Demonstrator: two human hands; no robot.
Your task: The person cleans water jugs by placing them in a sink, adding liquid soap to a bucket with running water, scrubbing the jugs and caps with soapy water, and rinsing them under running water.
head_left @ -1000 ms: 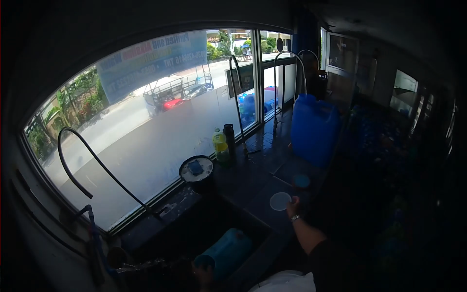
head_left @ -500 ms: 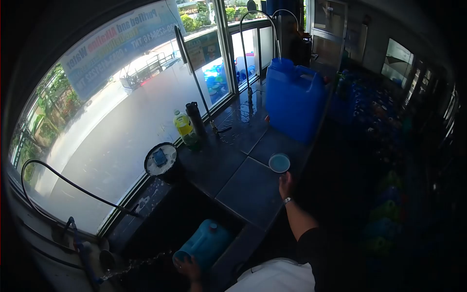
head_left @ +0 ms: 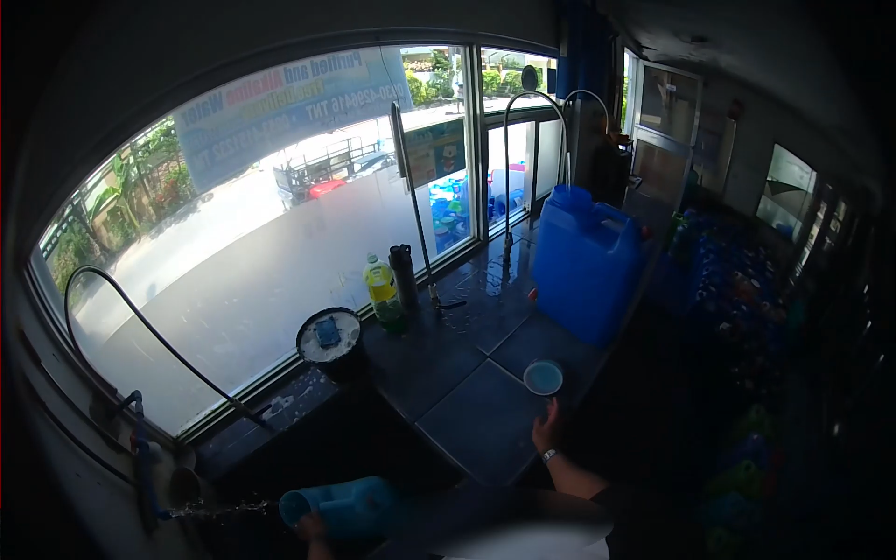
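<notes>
A teal plastic jug (head_left: 350,507) lies on its side over the dark sink at the bottom, its wide round opening facing left. My left hand (head_left: 311,527) grips the rim of that opening. Water sprays from a blue pipe (head_left: 145,481) on the left toward the opening. On the dark tiled counter sits a round, pale-rimmed lid (head_left: 542,377) that looks bluish inside. My right hand (head_left: 548,425), with a watch on the wrist, is just below the lid, fingers extended and apart from it.
A large blue container (head_left: 588,266) stands on the counter. Nearer the window are a black bucket (head_left: 329,338) with a sponge on top, a yellow-green bottle (head_left: 381,291), a dark cylinder (head_left: 403,275) and curved hoses. Many bottles lie at right.
My right hand has let go of the round lid, now on the counter. The teal jug has turned more level, with its opening toward the water. The view has shifted.
</notes>
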